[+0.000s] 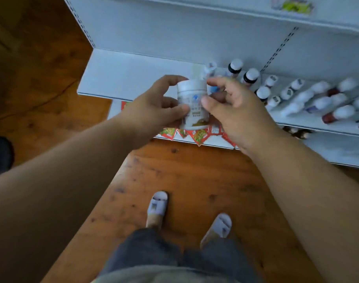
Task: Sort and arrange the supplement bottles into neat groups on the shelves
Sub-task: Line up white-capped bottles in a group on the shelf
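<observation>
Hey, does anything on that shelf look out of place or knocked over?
Yes. At the right of the white shelf, several white-capped bottles lie on their sides, unlike the dark bottles standing upright. Both hands hold a white jar.

Left grip (154,107), right grip (233,107): fingers curled, arms extended forward.

Soft, dim indoor light with a cool cast on the white shelves (133,74); faint shadows, no glare. Motion blur smears the bottles (317,99), and wide-angle distortion bends the edges.
</observation>
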The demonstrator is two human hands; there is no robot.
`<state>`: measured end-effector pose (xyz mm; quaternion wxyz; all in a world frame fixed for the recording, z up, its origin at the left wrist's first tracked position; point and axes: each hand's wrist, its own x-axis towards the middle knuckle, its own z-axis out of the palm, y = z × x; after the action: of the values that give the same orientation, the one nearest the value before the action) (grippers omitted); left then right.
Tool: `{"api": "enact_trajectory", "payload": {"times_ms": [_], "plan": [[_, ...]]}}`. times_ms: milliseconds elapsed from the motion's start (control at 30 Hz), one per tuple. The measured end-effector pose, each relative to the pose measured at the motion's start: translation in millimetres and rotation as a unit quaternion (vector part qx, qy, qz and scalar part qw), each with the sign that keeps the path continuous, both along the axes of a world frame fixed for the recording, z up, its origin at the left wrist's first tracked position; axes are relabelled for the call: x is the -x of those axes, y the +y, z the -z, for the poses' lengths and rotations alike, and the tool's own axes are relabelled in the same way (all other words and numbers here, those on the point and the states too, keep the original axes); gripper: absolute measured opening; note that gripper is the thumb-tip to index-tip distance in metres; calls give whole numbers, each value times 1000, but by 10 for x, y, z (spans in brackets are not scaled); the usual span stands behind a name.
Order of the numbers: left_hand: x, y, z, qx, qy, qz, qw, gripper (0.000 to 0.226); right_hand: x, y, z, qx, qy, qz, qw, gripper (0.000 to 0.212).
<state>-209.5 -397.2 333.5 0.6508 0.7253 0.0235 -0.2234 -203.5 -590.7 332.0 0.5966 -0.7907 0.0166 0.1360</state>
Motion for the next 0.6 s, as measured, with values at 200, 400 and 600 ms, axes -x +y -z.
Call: {"api": "enact_trajectory", "payload": {"times_ms": [200,400,600], "plan": [[557,-1008,-645,102,1,70,992,44,879,-1038,-649,-88,22,45,995,38],[662,-2677,-1068,93,-76,165,979,46,1343,-2558,-1185,-31,-68,165,984,30],[511,-3963,-1458,87,-114,228,963,47,1460,-3822,-1631,-5,-91,218,972,28]]}}
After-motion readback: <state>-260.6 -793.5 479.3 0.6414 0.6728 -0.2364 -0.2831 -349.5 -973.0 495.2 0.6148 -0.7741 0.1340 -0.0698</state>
